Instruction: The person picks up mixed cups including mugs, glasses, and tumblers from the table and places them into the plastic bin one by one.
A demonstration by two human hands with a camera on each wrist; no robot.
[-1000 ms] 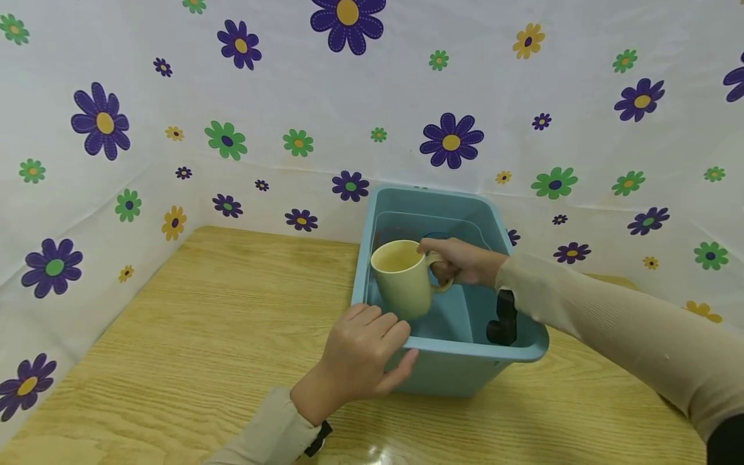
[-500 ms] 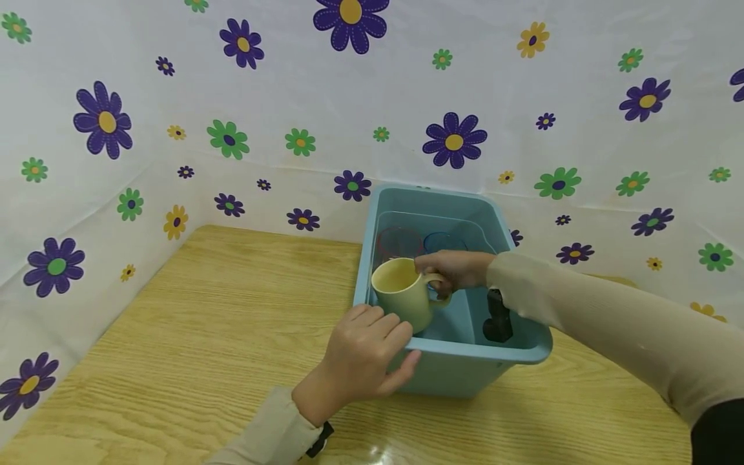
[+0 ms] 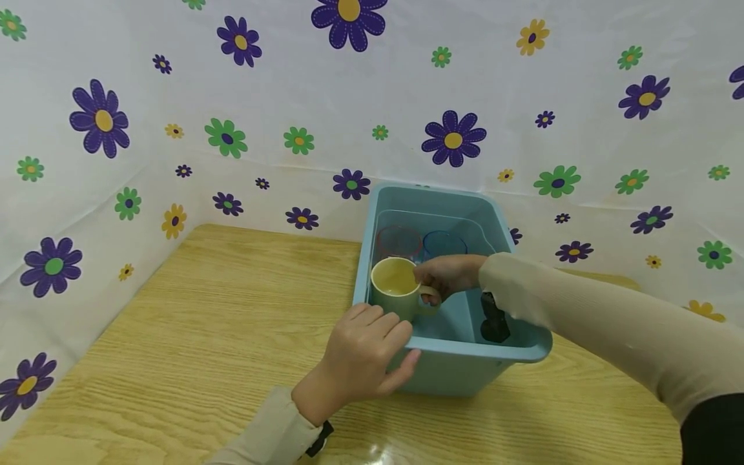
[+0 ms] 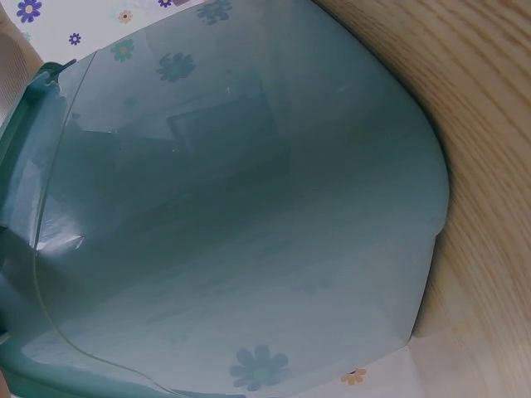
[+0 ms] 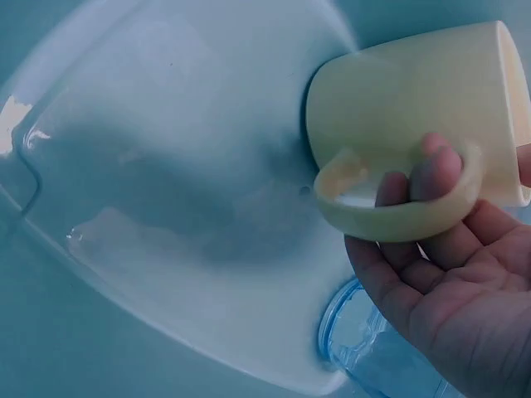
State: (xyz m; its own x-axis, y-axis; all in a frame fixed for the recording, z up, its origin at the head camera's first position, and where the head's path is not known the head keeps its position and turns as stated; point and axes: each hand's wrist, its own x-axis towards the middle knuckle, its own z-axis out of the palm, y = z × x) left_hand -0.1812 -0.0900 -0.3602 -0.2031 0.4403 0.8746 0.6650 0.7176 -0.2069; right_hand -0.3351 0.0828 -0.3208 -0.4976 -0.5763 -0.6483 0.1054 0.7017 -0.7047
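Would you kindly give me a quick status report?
Right hand holds mug by its handle, inside bin. Left hand grips bin's rim. Two cups sit behind.

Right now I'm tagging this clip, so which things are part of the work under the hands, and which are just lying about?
In hand:
- yellow mug, held by its handle by the right hand
- blue bin, gripped at its near rim by the left hand

Lying about:
- red-rimmed cup inside the bin
- blue-rimmed cup beside it
- wooden table

Flowered backdrop (image 3: 407, 97), wooden table (image 3: 221, 310)
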